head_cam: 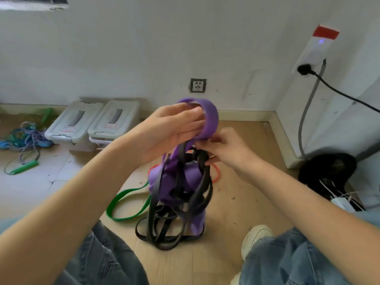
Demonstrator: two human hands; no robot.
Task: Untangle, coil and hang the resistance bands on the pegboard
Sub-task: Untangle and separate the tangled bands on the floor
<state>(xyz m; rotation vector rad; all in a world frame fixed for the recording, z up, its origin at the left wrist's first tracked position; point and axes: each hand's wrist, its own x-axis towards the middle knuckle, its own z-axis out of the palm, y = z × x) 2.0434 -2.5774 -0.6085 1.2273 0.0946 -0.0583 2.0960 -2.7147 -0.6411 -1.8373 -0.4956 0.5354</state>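
Wide purple resistance band, narrow black bands tangled through it, green band, orange-red band, pale grey storage boxes, blue-and-white patterned rope, green-handled rope, blue denim jeans.

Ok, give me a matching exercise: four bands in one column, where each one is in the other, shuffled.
Bands:
1. purple band
2. black band
3. green band
4. orange band

Places:
A. flat on the floor, left of the tangle
B. on the floor behind the tangle, mostly hidden
C. looped over the left hand
D. pinched at a knot by the right hand

Pairs: 1-C, 2-D, 3-A, 4-B
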